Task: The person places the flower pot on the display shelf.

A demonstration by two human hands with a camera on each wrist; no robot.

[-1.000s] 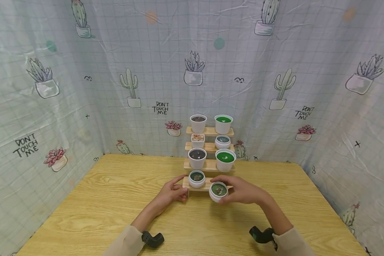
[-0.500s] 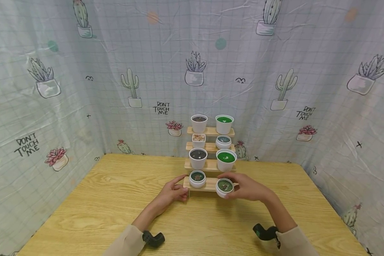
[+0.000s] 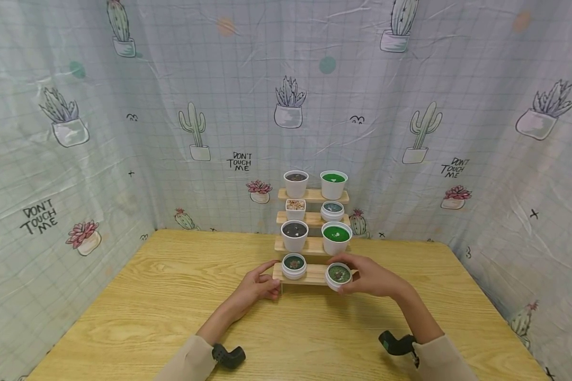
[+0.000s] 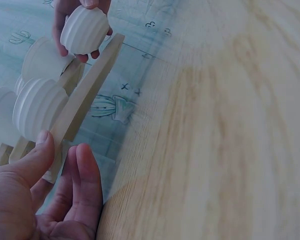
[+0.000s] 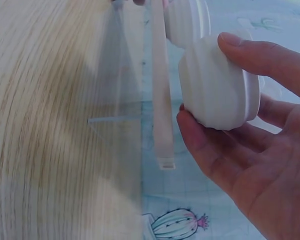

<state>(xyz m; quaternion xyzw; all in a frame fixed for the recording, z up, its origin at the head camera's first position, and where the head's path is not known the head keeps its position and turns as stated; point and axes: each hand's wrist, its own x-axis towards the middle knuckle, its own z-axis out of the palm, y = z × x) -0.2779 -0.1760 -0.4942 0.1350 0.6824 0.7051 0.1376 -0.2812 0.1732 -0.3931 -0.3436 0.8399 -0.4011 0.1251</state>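
Observation:
My right hand [image 3: 373, 279] holds a small ribbed white pot [image 3: 339, 275] with a mottled green top, fingers and thumb around its sides. The pot is at the right end of the lowest board of a tiered wooden stand [image 3: 314, 274]. In the right wrist view a narrow gap shows between the pot [image 5: 212, 90] and the board [image 5: 162, 100]. My left hand [image 3: 255, 287] grips the board's left end, thumb on its edge and fingers underneath. Beside those fingers a similar white pot [image 3: 293, 266] stands on the same board.
Higher boards bear white cups with dark tops [image 3: 294, 236], cups with green tops [image 3: 336, 238], a square pot of pebbles [image 3: 295, 207] and a round pot with a bluish top [image 3: 332, 210]. The stand is on a wood-grain table [image 3: 195, 296] before a cactus-print curtain [image 3: 238, 127].
My right hand has carried the pot rightward and slightly back, from the board's front to its right end. My left hand stays on the board's left end.

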